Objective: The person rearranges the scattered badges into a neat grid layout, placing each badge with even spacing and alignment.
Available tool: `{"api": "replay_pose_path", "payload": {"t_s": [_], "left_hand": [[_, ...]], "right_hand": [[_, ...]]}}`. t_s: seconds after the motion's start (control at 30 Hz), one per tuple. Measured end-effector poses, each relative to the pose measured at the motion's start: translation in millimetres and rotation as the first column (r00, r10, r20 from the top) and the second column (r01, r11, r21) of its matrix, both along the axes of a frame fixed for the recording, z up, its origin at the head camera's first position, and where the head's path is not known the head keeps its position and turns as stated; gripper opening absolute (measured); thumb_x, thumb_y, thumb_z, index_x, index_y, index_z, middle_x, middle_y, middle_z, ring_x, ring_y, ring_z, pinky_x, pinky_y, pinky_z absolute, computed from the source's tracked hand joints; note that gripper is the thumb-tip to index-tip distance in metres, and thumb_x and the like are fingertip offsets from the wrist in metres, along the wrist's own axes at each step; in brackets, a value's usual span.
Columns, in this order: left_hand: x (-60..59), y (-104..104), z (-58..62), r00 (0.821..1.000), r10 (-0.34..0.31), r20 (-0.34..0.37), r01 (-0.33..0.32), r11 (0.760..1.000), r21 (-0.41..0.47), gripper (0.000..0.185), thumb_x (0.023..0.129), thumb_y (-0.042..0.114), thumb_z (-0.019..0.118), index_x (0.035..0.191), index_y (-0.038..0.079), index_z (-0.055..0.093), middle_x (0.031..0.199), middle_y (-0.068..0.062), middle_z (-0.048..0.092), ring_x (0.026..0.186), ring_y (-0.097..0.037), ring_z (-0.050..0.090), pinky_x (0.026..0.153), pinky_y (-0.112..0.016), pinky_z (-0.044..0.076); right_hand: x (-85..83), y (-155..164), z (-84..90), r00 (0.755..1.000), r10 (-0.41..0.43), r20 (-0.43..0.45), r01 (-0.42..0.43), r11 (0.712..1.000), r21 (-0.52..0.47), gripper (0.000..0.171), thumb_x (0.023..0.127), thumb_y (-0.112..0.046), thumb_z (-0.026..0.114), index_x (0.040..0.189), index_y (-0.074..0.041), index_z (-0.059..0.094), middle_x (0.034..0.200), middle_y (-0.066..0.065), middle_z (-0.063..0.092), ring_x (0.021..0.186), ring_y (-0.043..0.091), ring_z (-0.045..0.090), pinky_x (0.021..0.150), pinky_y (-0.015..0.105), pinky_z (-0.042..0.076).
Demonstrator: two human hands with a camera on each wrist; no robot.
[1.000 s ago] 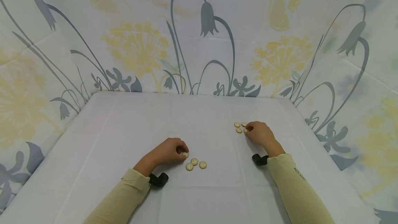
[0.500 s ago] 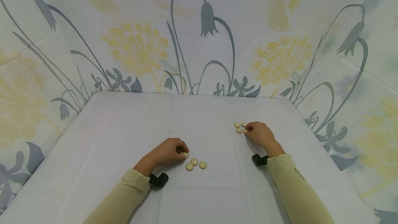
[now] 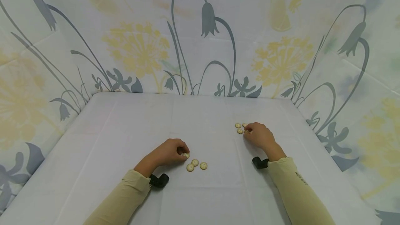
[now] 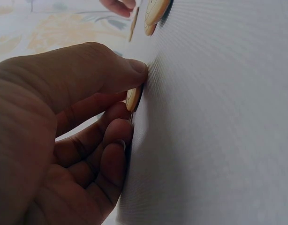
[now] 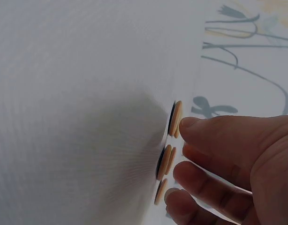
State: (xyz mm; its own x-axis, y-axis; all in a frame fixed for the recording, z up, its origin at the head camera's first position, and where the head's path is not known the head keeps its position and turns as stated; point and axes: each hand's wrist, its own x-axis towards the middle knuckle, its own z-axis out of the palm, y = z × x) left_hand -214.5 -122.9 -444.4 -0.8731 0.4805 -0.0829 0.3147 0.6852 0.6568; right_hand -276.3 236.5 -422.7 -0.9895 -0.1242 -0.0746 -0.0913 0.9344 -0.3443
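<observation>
My left hand [image 3: 168,152] pinches a cream round button [image 3: 186,155] at the table surface. In the left wrist view, the thumb lies on one side of that button [image 4: 132,97], with curled fingers behind it. Just to its right, three more buttons [image 3: 190,167] lie flat. Farther back on the right, my right hand [image 3: 258,135] hovers at another group of several buttons [image 3: 239,131]. Its thumb tip overlaps the edge of one button [image 5: 178,118] in the right wrist view, and the other fingers are loosely bent. Part of this group is hidden behind the fingers.
A white cloth [image 3: 125,124] covers the table. Behind and at both sides hangs a floral curtain [image 3: 206,44]. Dark wrist-worn devices [image 3: 159,181] sit below each hand, at the cuffs of light sleeves [image 3: 122,197].
The right hand has shifted slightly left over its buttons, covering more of the nearest one. My left hand and the buttons near it have stayed in place.
</observation>
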Motion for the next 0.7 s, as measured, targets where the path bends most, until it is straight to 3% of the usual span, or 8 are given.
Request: {"api": "replay_pose_path", "payload": {"t_s": [0.7], "left_hand": [[-0.8, -1, -1.9, 1.000, -0.004, 0.006, 0.004, 1.000, 0.015, 0.013, 0.083, 0.016, 0.075, 0.096, 0.016, 0.072, 0.089, 0.005, 0.062, 0.081, -0.010, 0.053, 0.073, -0.028, 0.046]], "right_hand": [[24.1, -33, 4.9, 0.987, 0.130, -0.098, -0.135, 0.990, -0.043, 0.029, 0.088, -0.024, 0.069, 0.113, -0.010, 0.070, 0.110, 0.010, 0.067, 0.102, 0.031, 0.062, 0.079, 0.046, 0.051]]}}
